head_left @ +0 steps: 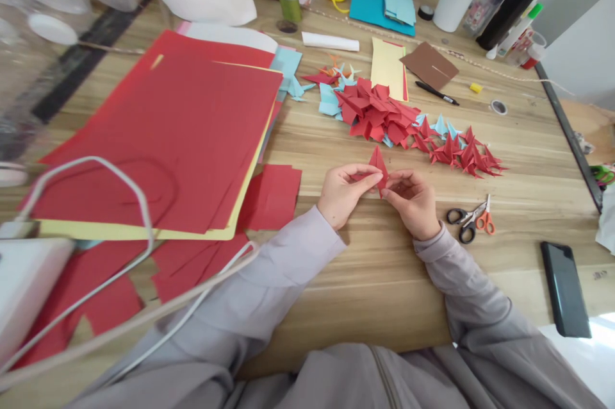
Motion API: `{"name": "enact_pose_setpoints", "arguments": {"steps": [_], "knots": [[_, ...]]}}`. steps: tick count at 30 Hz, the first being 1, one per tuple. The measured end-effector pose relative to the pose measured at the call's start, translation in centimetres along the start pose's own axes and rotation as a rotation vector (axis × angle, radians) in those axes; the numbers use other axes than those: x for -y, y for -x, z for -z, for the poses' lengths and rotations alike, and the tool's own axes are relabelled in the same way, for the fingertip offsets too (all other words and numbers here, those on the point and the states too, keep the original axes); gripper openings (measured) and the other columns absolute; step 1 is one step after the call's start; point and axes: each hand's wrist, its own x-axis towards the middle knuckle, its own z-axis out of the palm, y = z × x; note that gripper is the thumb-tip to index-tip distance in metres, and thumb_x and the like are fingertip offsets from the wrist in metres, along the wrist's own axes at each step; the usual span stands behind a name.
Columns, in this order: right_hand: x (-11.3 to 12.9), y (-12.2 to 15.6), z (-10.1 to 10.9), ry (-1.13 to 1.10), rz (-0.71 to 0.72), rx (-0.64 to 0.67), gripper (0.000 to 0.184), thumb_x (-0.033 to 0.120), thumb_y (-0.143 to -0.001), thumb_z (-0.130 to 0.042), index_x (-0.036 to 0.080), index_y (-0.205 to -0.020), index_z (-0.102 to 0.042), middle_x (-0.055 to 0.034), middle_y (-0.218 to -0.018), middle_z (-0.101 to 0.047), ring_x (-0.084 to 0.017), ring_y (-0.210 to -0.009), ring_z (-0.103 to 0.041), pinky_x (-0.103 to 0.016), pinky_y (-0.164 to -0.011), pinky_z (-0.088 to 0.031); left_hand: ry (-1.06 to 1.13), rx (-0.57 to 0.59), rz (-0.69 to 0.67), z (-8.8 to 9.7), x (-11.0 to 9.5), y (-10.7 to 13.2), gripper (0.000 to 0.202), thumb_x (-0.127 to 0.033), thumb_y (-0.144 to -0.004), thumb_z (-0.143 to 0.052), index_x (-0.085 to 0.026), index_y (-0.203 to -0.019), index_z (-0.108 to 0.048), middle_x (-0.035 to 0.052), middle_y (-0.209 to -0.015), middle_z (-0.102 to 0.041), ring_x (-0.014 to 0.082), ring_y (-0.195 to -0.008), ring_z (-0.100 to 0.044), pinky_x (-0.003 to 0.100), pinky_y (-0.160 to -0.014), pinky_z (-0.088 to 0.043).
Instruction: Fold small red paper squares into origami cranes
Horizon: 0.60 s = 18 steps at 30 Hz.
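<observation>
Both hands pinch a small folded red paper piece [378, 164] just above the wooden table [336, 281]. My left hand [342, 194] grips its left side with thumb and fingers closed. My right hand [414, 200] pinches its lower right edge. Beyond them lies a heap of finished red and light blue folded paper figures [384, 115], trailing to the right [461, 154].
Large red sheets on a yellow sheet [158, 140] cover the left, with red squares [271, 196] beside them. Two pairs of scissors [471, 220] and a dark phone [565, 287] lie at right. A pen [436, 93], brown card [429, 65], and white cables [120, 306] are around.
</observation>
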Motion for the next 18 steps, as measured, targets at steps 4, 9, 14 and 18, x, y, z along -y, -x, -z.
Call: {"name": "enact_pose_setpoints", "arguments": {"steps": [4,9,14,18], "knots": [[-0.14,0.26,-0.21,0.055,0.026,0.028,0.031,0.031,-0.07,-0.075,0.022,-0.087,-0.051,0.003,-0.072,-0.063,-0.011,-0.064,-0.061,-0.025,-0.06,-0.049,-0.007,-0.018,0.001,0.01,-0.04,0.01,0.022,-0.027,-0.056,-0.081,-0.014,-0.071,-0.072,0.0007,-0.067,-0.069,0.0073,-0.054,-0.057,0.02,-0.056,-0.048],[-0.16,0.42,-0.18,0.061,0.04,0.061,0.034,0.034,-0.071,-0.075,0.022,-0.09,-0.049,0.0025,-0.073,-0.062,-0.011,-0.066,-0.06,-0.025,-0.059,-0.047,0.065,0.024,0.069,0.03,-0.42,0.04,0.023,-0.027,-0.053,-0.082,-0.014,-0.069,-0.07,-0.0001,-0.063,-0.067,0.0076,-0.052,-0.056,0.02,-0.053,-0.047],[0.13,0.16,0.0,-0.069,-0.013,0.129,0.031,0.043,-0.075,-0.07,0.022,-0.091,-0.053,0.0016,-0.071,-0.063,-0.012,-0.064,-0.06,-0.026,-0.06,-0.048,0.12,0.039,0.084,-0.08,-0.71,-0.05,0.026,-0.029,-0.053,-0.082,-0.014,-0.068,-0.067,-0.0006,-0.062,-0.065,0.0087,-0.055,-0.057,0.021,-0.052,-0.045],[0.01,-0.33,0.04,-0.131,-0.067,0.12,0.029,0.049,-0.08,-0.064,0.021,-0.083,-0.056,0.003,-0.062,-0.061,-0.011,-0.056,-0.057,-0.025,-0.056,-0.047,0.066,0.064,0.058,-0.05,-0.66,0.01,0.034,-0.026,-0.048,-0.084,-0.014,-0.072,-0.063,-0.0023,-0.06,-0.063,0.0084,-0.052,-0.056,0.022,-0.053,-0.044]]}}
